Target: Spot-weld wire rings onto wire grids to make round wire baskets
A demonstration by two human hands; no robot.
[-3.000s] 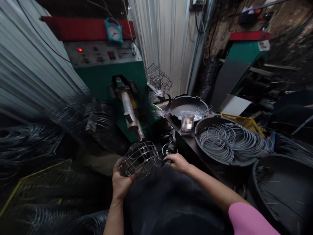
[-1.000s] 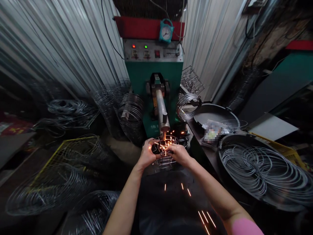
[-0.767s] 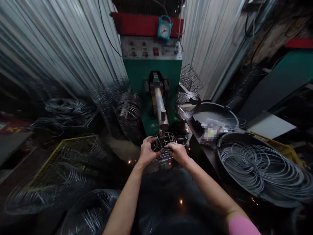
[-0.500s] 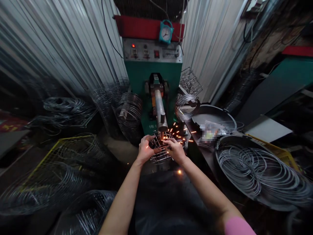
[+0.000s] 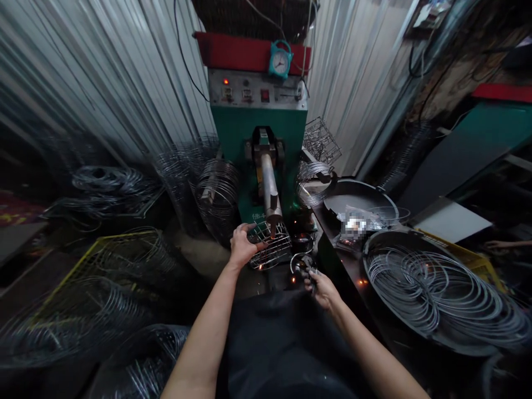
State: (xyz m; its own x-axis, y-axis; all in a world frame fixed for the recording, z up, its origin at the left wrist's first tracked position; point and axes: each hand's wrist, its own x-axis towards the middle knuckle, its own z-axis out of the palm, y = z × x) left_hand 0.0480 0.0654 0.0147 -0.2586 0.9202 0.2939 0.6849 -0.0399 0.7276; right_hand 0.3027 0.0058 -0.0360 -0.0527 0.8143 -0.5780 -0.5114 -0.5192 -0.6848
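Here's the wire basket (image 5: pixel 271 252) at the metal rod's (image 5: pixel 269 183) lower tip, liable to tilt or slip since the left hand (image 5: pixel 243 246) alone grips it, wrist angled rodward, while the right hand (image 5: pixel 322 287), arm outstretched, curls its fingers by a ring (image 5: pixel 292 261) right of the rod, grip unclear.

Wearer has 2 hands, left hand (image 5: pixel 242 247) and right hand (image 5: pixel 324 288), and 1 held wire basket (image 5: pixel 274 256). Also 2 green-and-red machines (image 5: pixel 257 119), 1 teal clock (image 5: pixel 280 61), 1 lit red indicator (image 5: pixel 225 81), 2 round metal pans (image 5: pixel 347 191), 2 yellow crates (image 5: pixel 124 235), 1 co-worker's hand (image 5: pixel 497 244). Wire rings (image 5: pixel 401 266) in the near pan overlap too much to count.
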